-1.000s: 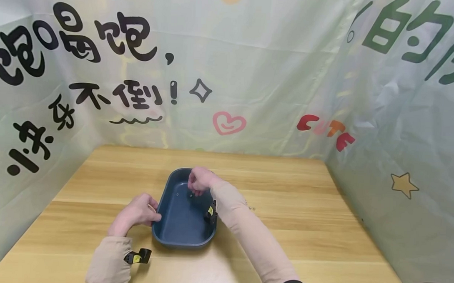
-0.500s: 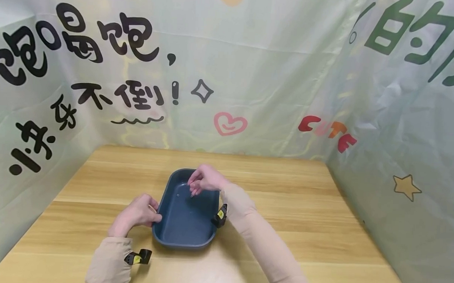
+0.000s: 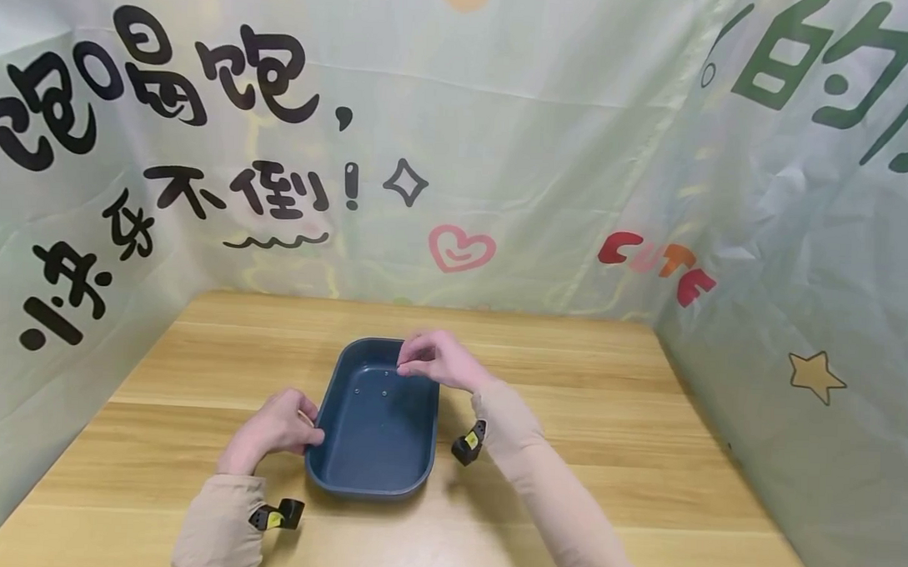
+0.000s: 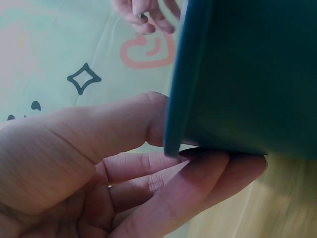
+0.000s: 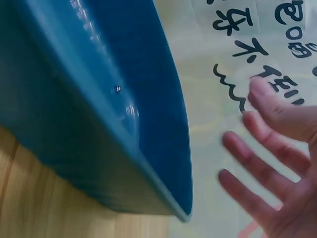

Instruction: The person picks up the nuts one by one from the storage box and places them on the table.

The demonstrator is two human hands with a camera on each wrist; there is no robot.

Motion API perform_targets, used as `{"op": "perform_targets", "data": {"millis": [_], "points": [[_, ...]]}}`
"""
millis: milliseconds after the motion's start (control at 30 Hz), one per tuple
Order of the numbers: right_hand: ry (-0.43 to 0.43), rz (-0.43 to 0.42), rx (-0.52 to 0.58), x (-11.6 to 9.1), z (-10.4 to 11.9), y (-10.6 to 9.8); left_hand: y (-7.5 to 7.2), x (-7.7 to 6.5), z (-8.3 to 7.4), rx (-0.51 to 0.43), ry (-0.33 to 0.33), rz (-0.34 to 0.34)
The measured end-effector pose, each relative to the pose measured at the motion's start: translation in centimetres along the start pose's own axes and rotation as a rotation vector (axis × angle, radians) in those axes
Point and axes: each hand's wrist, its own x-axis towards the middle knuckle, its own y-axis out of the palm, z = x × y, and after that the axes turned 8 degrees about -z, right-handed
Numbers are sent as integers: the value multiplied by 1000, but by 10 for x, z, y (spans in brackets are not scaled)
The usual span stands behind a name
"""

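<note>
- Head view: a blue tray (image 3: 373,460) sits on the wooden table (image 3: 606,456), a little left of the middle, with its long sides running from near to far. Three small bright pieces (image 3: 384,393) lie apart on its floor, all in the far half; they are too small to identify.
- The left hand (image 3: 275,423) grips the tray's left side in its near half, thumb at the rim and fingers against the outer wall. The right hand (image 3: 444,360) hangs over the far right part, thumb and forefinger tips close together; I cannot tell whether anything is between them.
- A black wrist camera (image 3: 467,441) on the right arm is just beside the tray's right wall; if that arm swept left, it could catch the rim and jolt the tray.
- Left wrist view: the left hand pinches the tray's edge, with fingertips tucked against the outside. This looks like the main hold on the tray, so a sudden pull or a slip here could tilt it and send the pieces rolling, if they are round.
- Right wrist view: the right hand's fingers are spread beyond the tray's rim, and none of them touches the tray. One bright piece shows inside. Anything so small, if pinched loosely, could drop outside the wall or bounce off the rim.
</note>
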Motion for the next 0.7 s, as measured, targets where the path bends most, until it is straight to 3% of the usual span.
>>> {"op": "perform_targets", "data": {"millis": [200, 500, 700], "points": [[-99, -154, -28, -12, -6, -10, 1, 0, 0, 6, 4, 3], [-145, -314, 38, -38, 18, -28, 0, 0, 0, 17, 21, 14], [-131, -423, 23, -57, 17, -35, 0, 2, 0, 25, 8, 4]]}}
